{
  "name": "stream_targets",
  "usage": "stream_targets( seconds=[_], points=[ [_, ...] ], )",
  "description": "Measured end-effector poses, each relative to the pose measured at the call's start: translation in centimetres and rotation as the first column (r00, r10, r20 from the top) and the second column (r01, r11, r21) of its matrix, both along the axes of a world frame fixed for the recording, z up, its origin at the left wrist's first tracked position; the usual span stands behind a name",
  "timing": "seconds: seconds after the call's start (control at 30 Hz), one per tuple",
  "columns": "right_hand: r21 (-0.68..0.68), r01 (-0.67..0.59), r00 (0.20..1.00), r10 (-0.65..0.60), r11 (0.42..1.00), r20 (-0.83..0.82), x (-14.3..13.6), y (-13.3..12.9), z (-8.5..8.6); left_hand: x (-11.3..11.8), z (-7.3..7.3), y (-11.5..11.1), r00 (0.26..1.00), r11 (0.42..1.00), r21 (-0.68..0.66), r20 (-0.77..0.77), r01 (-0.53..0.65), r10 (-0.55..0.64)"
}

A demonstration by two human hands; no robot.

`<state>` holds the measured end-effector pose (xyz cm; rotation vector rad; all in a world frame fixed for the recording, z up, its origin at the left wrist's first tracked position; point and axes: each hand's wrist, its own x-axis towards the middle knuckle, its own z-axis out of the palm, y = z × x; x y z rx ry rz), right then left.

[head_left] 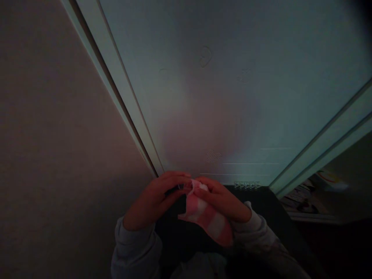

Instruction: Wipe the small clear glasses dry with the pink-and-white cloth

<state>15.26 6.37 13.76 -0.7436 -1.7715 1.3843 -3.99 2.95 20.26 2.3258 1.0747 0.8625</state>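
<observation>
A pink and white striped sock [213,223] hangs between my two hands, its opening at the top and its lower end trailing down to the right. My right hand [222,197] is closed on the sock near its opening, thumb on the front. The fingertips of my left hand [159,195] reach the sock's opening from the left, thumb and fingers pinched at the edge. Dim light hides exactly how far those fingertips go in.
A pale panel [180,89] with faint heart outlines stands ahead, framed by strips. A brownish wall [58,116] is at the left. Small clear round objects [247,185] line the panel's foot. Printed items [305,197] lie at the lower right. Below my hands is a dark surface.
</observation>
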Motion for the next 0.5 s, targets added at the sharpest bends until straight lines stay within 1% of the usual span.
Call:
stream_targets(
  seconds=[0.07,0.1,0.13,0.17,0.2,0.23,0.27,0.3,0.33,0.4,0.43,0.5],
  points=[
    [0.03,0.003,0.999,-0.004,1.0,0.044,-0.1,-0.3,0.0,-0.6,-0.6,-0.6,0.998,0.997,-0.049,0.017,-0.061,0.062],
    [0.042,0.007,0.997,-0.01,0.999,0.071,-0.1,-0.4,0.0,-1.2,-1.1,-0.8,0.992,0.99,-0.079,0.034,-0.115,0.118],
    [0.053,0.012,0.995,-0.017,0.999,0.095,-0.1,-0.5,0.0,-1.9,-1.8,-0.9,0.978,0.975,-0.111,0.051,-0.194,0.2],
    [0.06,0.019,0.994,-0.026,0.998,0.11,-0.1,-0.6,0.0,-2.7,-2.6,-1.0,0.956,0.948,-0.155,0.055,-0.278,0.289],
    [0.062,0.027,0.992,-0.034,0.998,0.119,0.0,-0.7,0.0,-3.7,-3.7,-0.9,0.918,0.907,-0.197,0.064,-0.373,0.392],
    [0.059,0.038,0.992,-0.045,0.998,0.121,0.1,-0.7,-0.1,-4.8,-5.0,-0.7,0.863,0.846,-0.24,0.061,-0.476,0.502],
    [0.051,0.05,0.992,-0.055,0.997,0.115,0.2,-0.8,-0.2,-5.8,-6.7,-0.5,0.8,0.768,-0.289,0.014,-0.572,0.6],
    [0.04,0.063,0.992,-0.067,0.997,0.103,0.3,-0.8,-0.3,-6.8,-8.5,-0.2,0.731,0.672,-0.349,-0.059,-0.653,0.68],
    [0.028,0.073,0.993,-0.076,0.997,0.088,0.4,-0.8,-0.5,-7.6,-10.5,0.1,0.692,0.613,-0.382,-0.106,-0.691,0.714],
    [0.008,0.084,0.995,-0.085,0.996,0.058,0.5,-0.8,-0.8,-8.6,-14.9,0.5,0.644,0.521,-0.439,-0.197,-0.732,0.739],
    [0.004,0.084,0.995,-0.084,0.996,0.045,0.6,-0.8,-0.9,-8.8,-17.0,0.5,0.616,0.47,-0.46,-0.245,-0.754,0.749],
    [0.006,0.079,0.996,-0.08,0.997,0.037,0.8,-0.9,-1.1,-8.6,-20.9,0.1,0.576,0.392,-0.482,-0.327,-0.783,0.749]
  ],
)
